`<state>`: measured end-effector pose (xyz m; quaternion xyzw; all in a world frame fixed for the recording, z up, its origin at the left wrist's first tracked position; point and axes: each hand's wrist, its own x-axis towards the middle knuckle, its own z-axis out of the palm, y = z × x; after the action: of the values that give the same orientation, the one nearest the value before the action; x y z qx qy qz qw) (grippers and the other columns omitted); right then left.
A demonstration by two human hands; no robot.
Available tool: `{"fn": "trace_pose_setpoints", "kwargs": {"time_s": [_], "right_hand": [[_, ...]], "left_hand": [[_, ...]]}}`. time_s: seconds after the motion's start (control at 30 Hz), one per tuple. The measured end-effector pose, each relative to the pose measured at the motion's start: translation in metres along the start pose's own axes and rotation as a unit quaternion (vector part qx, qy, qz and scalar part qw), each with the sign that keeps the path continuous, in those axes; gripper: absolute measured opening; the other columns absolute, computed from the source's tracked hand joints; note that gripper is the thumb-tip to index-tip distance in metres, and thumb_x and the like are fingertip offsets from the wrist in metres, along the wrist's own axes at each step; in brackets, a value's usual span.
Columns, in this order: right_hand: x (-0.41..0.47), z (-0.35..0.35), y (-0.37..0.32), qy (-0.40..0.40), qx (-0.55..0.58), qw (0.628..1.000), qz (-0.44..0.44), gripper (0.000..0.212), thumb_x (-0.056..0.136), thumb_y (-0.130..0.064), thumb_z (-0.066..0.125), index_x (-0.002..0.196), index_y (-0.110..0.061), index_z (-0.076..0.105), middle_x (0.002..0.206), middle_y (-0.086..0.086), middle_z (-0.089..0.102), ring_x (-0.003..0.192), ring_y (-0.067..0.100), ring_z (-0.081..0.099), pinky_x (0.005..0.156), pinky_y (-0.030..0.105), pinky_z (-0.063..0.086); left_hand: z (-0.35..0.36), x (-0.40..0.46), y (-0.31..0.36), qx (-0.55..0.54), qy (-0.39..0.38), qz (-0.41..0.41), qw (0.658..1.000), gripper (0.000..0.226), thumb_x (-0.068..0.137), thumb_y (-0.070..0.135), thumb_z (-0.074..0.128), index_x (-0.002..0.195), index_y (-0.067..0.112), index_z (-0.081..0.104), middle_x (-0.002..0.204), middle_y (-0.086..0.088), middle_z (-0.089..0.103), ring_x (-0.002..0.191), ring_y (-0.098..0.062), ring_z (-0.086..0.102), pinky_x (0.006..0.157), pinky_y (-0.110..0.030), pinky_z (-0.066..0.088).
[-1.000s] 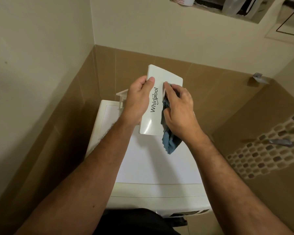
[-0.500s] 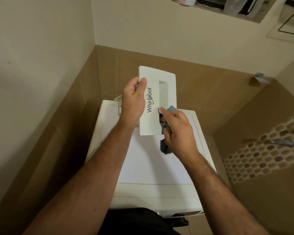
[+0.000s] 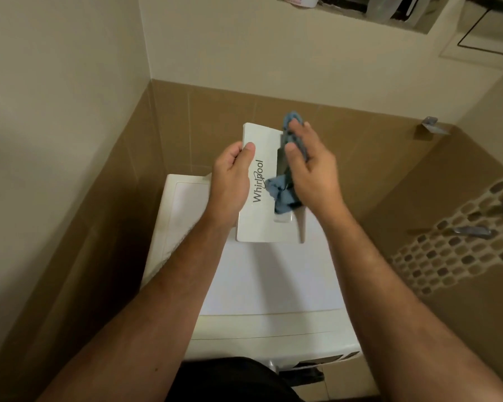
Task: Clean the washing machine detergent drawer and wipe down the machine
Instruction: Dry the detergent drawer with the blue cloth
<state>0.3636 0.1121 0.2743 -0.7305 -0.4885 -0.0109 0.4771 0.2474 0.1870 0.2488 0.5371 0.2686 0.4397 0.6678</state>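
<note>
While gripped left (image 3: pixel 230 181), drawer (image 3: pixel 262 221) under cloth-holding right (image 3: pixel 314 172).

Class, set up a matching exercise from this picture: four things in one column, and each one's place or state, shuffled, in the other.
1. left hand
2. right hand
3. blue cloth
4. washing machine

A. stands below both arms, in the corner
B. pressed against the drawer front
C. holds the cloth
D. grips the drawer front by its edge beside the logo

Pairs: 1-D, 2-C, 3-B, 4-A
</note>
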Motion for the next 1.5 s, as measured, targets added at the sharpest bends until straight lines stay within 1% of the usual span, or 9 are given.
{"fn": "trace_pose_setpoints", "kwargs": {"time_s": [0.13,0.4,0.53,0.73,0.87,1.1,1.27,1.37,1.5], "right_hand": [[-0.021,0.020,0.009,-0.068,-0.114,0.991,-0.023,0.052,0.104,-0.029,0.041,0.152,-0.012,0.030,0.163,0.002,0.017,0.151,0.020,0.006,0.122,0.038,0.009],[-0.082,0.039,0.010,-0.041,-0.069,0.996,0.044,0.050,0.105,-0.028,0.033,0.153,-0.012,0.030,0.162,-0.005,0.018,0.149,0.005,0.012,0.117,0.012,0.010],[-0.103,0.039,0.009,-0.004,-0.034,0.997,0.066,0.046,0.105,-0.024,0.036,0.148,-0.010,0.038,0.157,-0.003,0.030,0.145,0.006,0.025,0.120,0.024,0.022],[-0.128,0.047,-0.011,-0.030,-0.066,0.993,-0.095,0.039,0.101,-0.015,0.044,0.137,0.002,0.052,0.147,0.014,0.046,0.141,0.026,0.038,0.117,0.035,0.031],[-0.120,0.044,-0.023,-0.056,-0.082,0.984,-0.150,0.041,0.099,-0.016,0.042,0.135,0.001,0.054,0.144,0.015,0.050,0.139,0.028,0.041,0.114,0.039,0.036],[-0.130,0.018,0.014,-0.105,-0.074,0.954,-0.270,0.028,0.092,0.004,0.055,0.117,0.003,0.067,0.131,0.015,0.062,0.129,0.029,0.053,0.109,0.041,0.042],[-0.143,0.000,0.040,-0.027,-0.004,0.984,-0.174,0.025,0.089,0.009,0.056,0.108,0.001,0.070,0.111,0.009,0.070,0.109,0.014,0.060,0.100,0.026,0.045],[-0.136,-0.022,0.059,-0.009,0.049,0.999,0.003,0.024,0.094,0.000,0.051,0.106,-0.007,0.071,0.105,-0.001,0.071,0.100,0.004,0.063,0.092,0.019,0.048],[-0.122,-0.054,0.089,0.013,0.139,0.970,0.200,0.026,0.094,-0.008,0.051,0.094,-0.026,0.070,0.092,-0.016,0.069,0.090,0.002,0.065,0.079,0.016,0.052]], "left_hand": [[-0.005,-0.003,-0.002,0.022,-0.001,0.021,1.000,0.026,0.102,0.017,0.049,0.098,-0.007,0.058,0.092,-0.024,0.068,0.075,-0.023,0.065,0.061,-0.030,0.052],[-0.013,-0.002,0.001,0.041,0.028,0.052,0.997,0.019,0.103,0.022,0.047,0.090,0.015,0.058,0.080,0.010,0.072,0.071,-0.008,0.069,0.055,-0.017,0.051],[-0.013,0.000,-0.004,0.007,0.047,0.052,0.998,0.020,0.103,0.022,0.047,0.088,0.014,0.057,0.081,0.002,0.072,0.069,-0.013,0.067,0.053,-0.022,0.049],[-0.005,0.002,-0.013,-0.033,0.094,0.042,0.994,0.022,0.103,0.019,0.046,0.084,0.015,0.055,0.078,0.000,0.067,0.065,-0.007,0.063,0.053,-0.019,0.046],[-0.001,0.004,-0.012,-0.059,0.102,0.029,0.993,0.022,0.103,0.016,0.047,0.082,0.013,0.054,0.087,-0.012,0.061,0.080,-0.022,0.056,0.067,-0.031,0.045],[-0.012,0.008,-0.014,-0.060,0.112,0.013,0.992,0.020,0.100,0.028,0.049,0.085,0.018,0.056,0.076,0.000,0.071,0.064,-0.012,0.068,0.052,-0.025,0.048],[-0.004,0.002,-0.026,0.000,0.106,0.012,0.994,0.021,0.097,0.035,0.050,0.083,0.020,0.056,0.072,0.005,0.071,0.061,-0.010,0.067,0.052,-0.026,0.049],[0.005,-0.004,-0.028,0.052,0.088,0.029,0.994,0.021,0.099,0.030,0.050,0.083,0.017,0.055,0.068,0.007,0.067,0.059,-0.006,0.064,0.050,-0.021,0.047],[0.024,-0.018,-0.028,0.112,0.018,0.030,0.993,0.005,0.096,0.021,0.060,0.100,0.019,0.061,0.082,0.008,0.070,0.071,-0.007,0.068,0.060,-0.024,0.054]]}}
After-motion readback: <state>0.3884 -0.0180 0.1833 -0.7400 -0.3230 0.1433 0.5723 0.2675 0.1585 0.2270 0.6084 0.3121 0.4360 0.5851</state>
